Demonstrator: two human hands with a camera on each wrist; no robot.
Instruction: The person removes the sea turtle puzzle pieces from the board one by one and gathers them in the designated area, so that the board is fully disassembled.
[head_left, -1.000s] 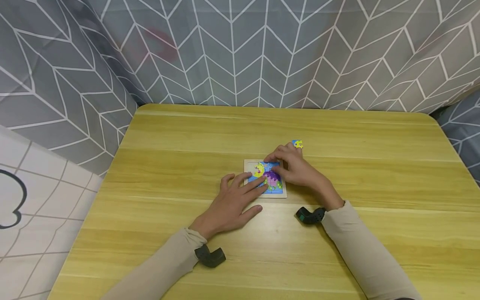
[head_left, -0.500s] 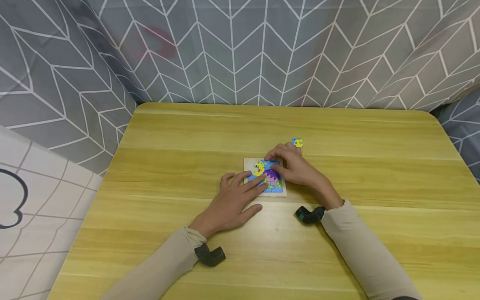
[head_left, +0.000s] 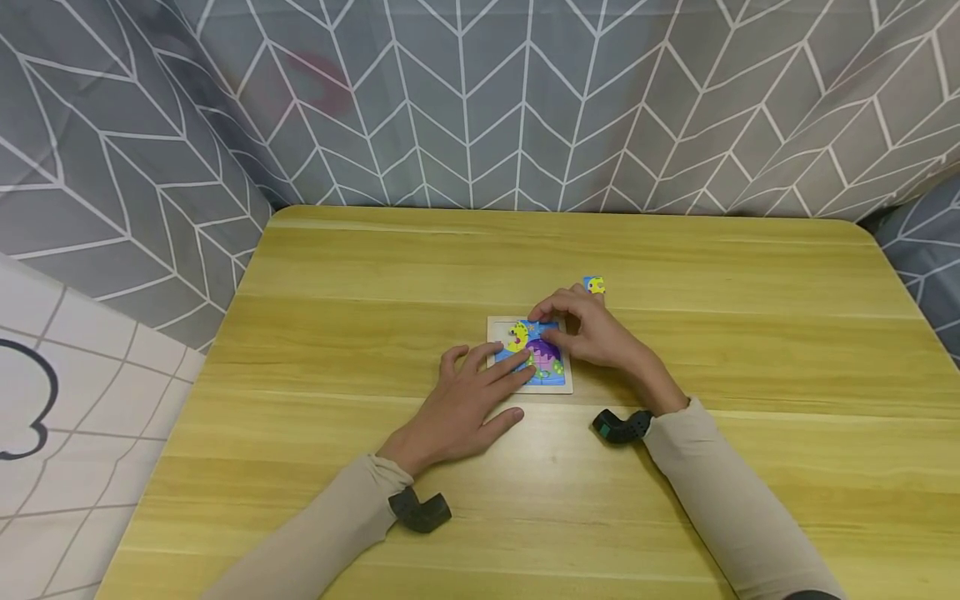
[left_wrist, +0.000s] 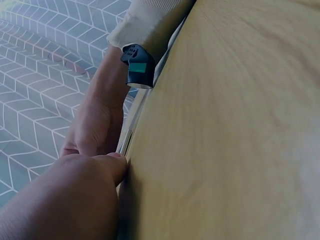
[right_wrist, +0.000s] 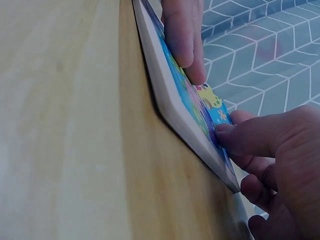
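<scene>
A small jigsaw puzzle [head_left: 553, 377] with a blue, purple and yellow picture lies in a pale wooden frame [head_left: 567, 390]. Pale backing shows at its upper left corner. My left hand [head_left: 461, 417] rests with straight, spread fingers on the puzzle's left and lower part. At the upper right, my right hand [head_left: 603, 332] curls its thumb and fingers at a blue puzzle piece [head_left: 552, 327], which is partly hidden. In the right wrist view the right thumb [right_wrist: 240, 137] touches the picture surface. One loose yellow-and-blue puzzle piece [head_left: 595, 285] lies just beyond the right hand.
The wood-grain table [head_left: 360, 292] extends around the puzzle on every side. Grey patterned curtain [head_left: 487, 108] hangs behind its far edge. Black wrist devices sit at both cuffs, the left one [head_left: 420, 512] and the right one [head_left: 621, 427] close to the tabletop.
</scene>
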